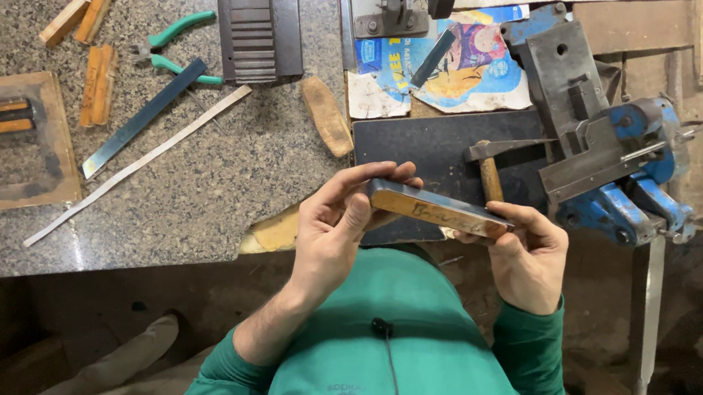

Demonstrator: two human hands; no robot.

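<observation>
Both hands hold a long flat wooden-and-metal bar level above my lap, in front of the bench edge. My left hand grips its left end, fingers curled over the top and thumb along the near side. At the right end, my right hand pinches the bar from below. Just behind the bar a hammer with a wooden handle lies on a dark metal plate.
A blue bench vise stands at right. On the granite bench lie green-handled pliers, a steel strip, a pale strip, small wooden blocks, a wooden frame and a grooved metal part.
</observation>
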